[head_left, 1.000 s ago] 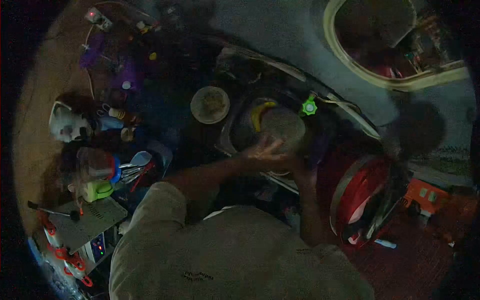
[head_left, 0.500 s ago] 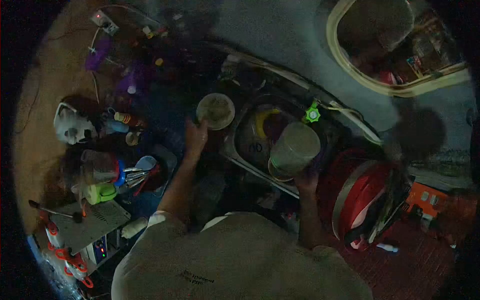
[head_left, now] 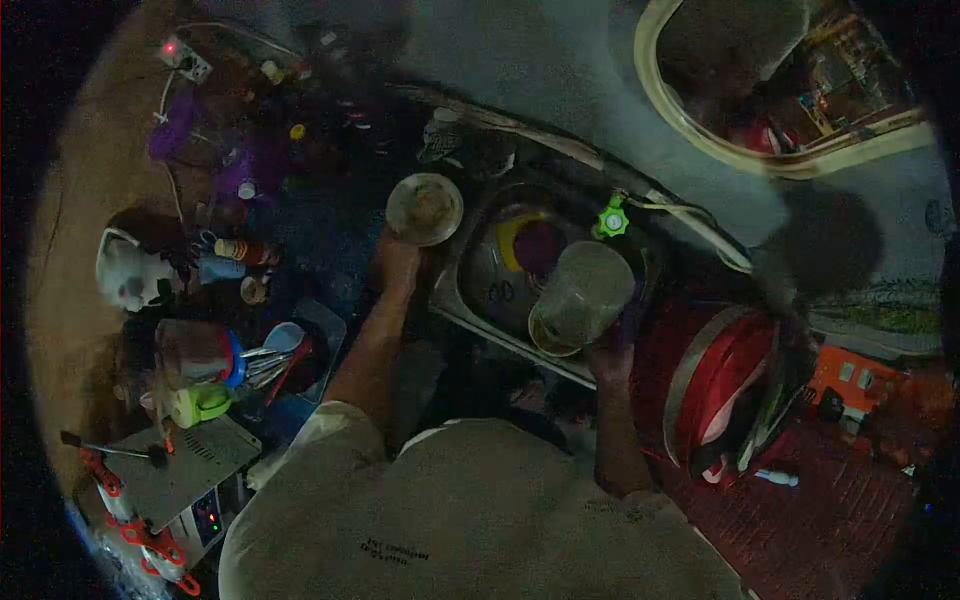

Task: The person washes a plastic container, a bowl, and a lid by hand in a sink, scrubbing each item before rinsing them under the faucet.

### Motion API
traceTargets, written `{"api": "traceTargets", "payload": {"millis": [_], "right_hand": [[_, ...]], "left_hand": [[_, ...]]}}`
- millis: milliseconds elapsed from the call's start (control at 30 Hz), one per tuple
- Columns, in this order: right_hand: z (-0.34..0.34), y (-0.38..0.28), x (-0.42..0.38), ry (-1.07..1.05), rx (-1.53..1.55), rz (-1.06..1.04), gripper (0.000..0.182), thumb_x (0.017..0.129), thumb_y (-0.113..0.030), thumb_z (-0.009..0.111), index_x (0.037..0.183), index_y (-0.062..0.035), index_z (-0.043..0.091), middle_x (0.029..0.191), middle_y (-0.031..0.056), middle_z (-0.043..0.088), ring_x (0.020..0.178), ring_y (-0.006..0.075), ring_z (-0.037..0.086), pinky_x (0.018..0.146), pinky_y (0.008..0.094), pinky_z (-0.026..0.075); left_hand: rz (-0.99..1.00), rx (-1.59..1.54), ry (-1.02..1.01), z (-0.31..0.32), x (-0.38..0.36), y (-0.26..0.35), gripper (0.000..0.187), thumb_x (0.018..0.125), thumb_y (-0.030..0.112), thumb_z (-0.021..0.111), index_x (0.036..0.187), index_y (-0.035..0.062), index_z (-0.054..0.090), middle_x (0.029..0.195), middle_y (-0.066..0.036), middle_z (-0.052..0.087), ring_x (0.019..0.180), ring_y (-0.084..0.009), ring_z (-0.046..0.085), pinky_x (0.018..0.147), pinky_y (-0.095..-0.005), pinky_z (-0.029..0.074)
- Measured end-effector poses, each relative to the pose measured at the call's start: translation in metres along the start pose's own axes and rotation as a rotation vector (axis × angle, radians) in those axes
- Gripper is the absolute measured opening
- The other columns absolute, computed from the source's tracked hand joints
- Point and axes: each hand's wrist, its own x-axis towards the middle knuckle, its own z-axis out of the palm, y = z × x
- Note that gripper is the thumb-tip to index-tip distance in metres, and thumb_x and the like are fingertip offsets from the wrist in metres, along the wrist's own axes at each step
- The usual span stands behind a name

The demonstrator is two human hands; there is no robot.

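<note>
My left hand (head_left: 400, 258) is at the lower left edge of a round pale bowl (head_left: 424, 209), fingers closed on its rim, left of the sink (head_left: 447, 294). A large pale translucent container (head_left: 590, 290) is tilted over the right part of the sink. My right hand (head_left: 612, 352) grips it at its lower right side; the fingers are dim and partly hidden behind it. Inside the sink lie a yellow item (head_left: 508, 245) and a dark purple round item (head_left: 538, 247).
A green tap handle (head_left: 613, 219) stands behind the sink. On the right is a red round container (head_left: 715, 385). Utensils (head_left: 268, 362), a green cup (head_left: 202, 403), a white jug (head_left: 128, 275) and a metal box (head_left: 190, 460) are on the left. A framed mirror (head_left: 690, 145) hangs upper right.
The whole view has shifted slightly. The container in my right hand has tilted a little, with its open rim lower left. Both hands keep their holds.
</note>
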Motion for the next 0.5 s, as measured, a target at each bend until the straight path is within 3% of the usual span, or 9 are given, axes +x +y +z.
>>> {"api": "traceTargets", "payload": {"millis": [67, 133, 200, 300, 333, 367, 433, 467, 500], "right_hand": [[0.029, 0.009, -0.001, 0.157, 0.070, -0.041, 0.040, 0.099, -0.025, 0.039, 0.133, -0.0034, 0.043, 0.138, 0.0161, 0.042, 0.128, 0.0327, 0.038, 0.108, 0.0498, 0.030], [0.037, 0.011, 0.000, 0.185, 0.062, -0.033, 0.037, 0.099, -0.023, 0.040, 0.131, -0.0044, 0.046, 0.129, 0.0172, 0.050, 0.119, 0.0337, 0.047, 0.099, 0.0494, 0.041], [0.000, 0.001, 0.004, 0.121, 0.051, -0.040, 0.038, 0.098, -0.023, 0.040, 0.131, -0.0043, 0.045, 0.127, 0.0157, 0.051, 0.114, 0.0310, 0.050, 0.096, 0.0455, 0.042], [-0.062, -0.015, 0.012, 0.006, -0.011, -0.058, 0.038, 0.098, -0.025, 0.041, 0.131, -0.0041, 0.043, 0.124, 0.0135, 0.051, 0.105, 0.0269, 0.054, 0.092, 0.0398, 0.044], [-0.064, -0.016, 0.012, 0.048, 0.020, -0.009, 0.045, 0.099, -0.028, 0.039, 0.136, -0.0036, 0.036, 0.138, 0.0127, 0.041, 0.119, 0.0270, 0.047, 0.105, 0.0381, 0.035], [-0.066, -0.017, 0.012, 0.051, 0.023, -0.007, 0.045, 0.099, -0.028, 0.039, 0.136, -0.0036, 0.036, 0.138, 0.0127, 0.041, 0.119, 0.0270, 0.047, 0.105, 0.0381, 0.035], [-0.070, -0.018, 0.014, -0.071, 0.013, 0.157, 0.034, 0.098, -0.023, 0.042, 0.124, -0.0031, 0.049, 0.103, 0.0091, 0.057, 0.072, 0.0173, 0.051, 0.073, 0.0298, 0.046], [-0.069, -0.017, 0.015, -0.112, 0.008, 0.212, 0.031, 0.097, -0.021, 0.043, 0.120, -0.0029, 0.053, 0.091, 0.0079, 0.062, 0.057, 0.0141, 0.052, 0.062, 0.0270, 0.050], [-0.065, -0.013, 0.020, -0.195, -0.062, 0.120, 0.037, 0.097, -0.024, 0.041, 0.127, -0.0030, 0.046, 0.113, 0.0103, 0.054, 0.088, 0.0207, 0.051, 0.084, 0.0333, 0.043]], "left_hand": [[-0.050, -0.001, 0.009, -0.014, -0.004, -0.001, 0.036, 0.086, 0.007, 0.051, 0.120, -0.0031, 0.050, 0.107, -0.019, 0.060, 0.093, -0.0310, 0.059, 0.080, -0.0381, 0.046], [-0.052, 0.111, 0.005, -0.027, -0.010, -0.005, 0.035, 0.087, 0.007, 0.052, 0.120, -0.0037, 0.049, 0.104, -0.019, 0.060, 0.084, -0.0297, 0.061, 0.073, -0.0371, 0.049], [-0.190, -0.293, 0.005, -0.041, -0.025, -0.007, 0.035, 0.089, 0.011, 0.054, 0.119, -0.0047, 0.048, 0.099, -0.018, 0.059, 0.066, -0.0267, 0.062, 0.057, -0.0354, 0.049], [-0.220, -0.335, -0.049, -0.059, -0.044, 0.002, 0.039, 0.091, 0.015, 0.055, 0.122, -0.0052, 0.044, 0.096, -0.018, 0.058, 0.054, -0.0237, 0.059, 0.046, -0.0346, 0.046], [-0.222, -0.329, -0.047, -0.063, -0.043, -0.009, 0.039, 0.091, 0.015, 0.055, 0.122, -0.0052, 0.044, 0.096, -0.018, 0.058, 0.054, -0.0237, 0.059, 0.046, -0.0346, 0.046], [-0.218, -0.412, -0.121, -0.068, -0.041, -0.019, 0.041, 0.092, 0.018, 0.055, 0.123, -0.0053, 0.043, 0.098, -0.019, 0.058, 0.060, -0.0251, 0.061, 0.051, -0.0368, 0.048], [-0.215, -0.490, -0.190, -0.073, -0.036, -0.036, 0.043, 0.092, 0.020, 0.055, 0.124, -0.0054, 0.042, 0.099, -0.020, 0.057, 0.066, -0.0266, 0.062, 0.057, -0.0390, 0.050], [-0.051, -0.021, -0.103, -0.072, -0.034, -0.033, 0.044, 0.093, 0.020, 0.054, 0.125, -0.0062, 0.041, 0.098, -0.021, 0.058, 0.073, -0.0273, 0.062, 0.063, -0.0404, 0.050], [0.117, 0.446, -0.016, -0.069, -0.037, -0.018, 0.046, 0.093, 0.021, 0.054, 0.126, -0.0070, 0.039, 0.097, -0.022, 0.058, 0.080, -0.0280, 0.063, 0.069, -0.0418, 0.050]]}}
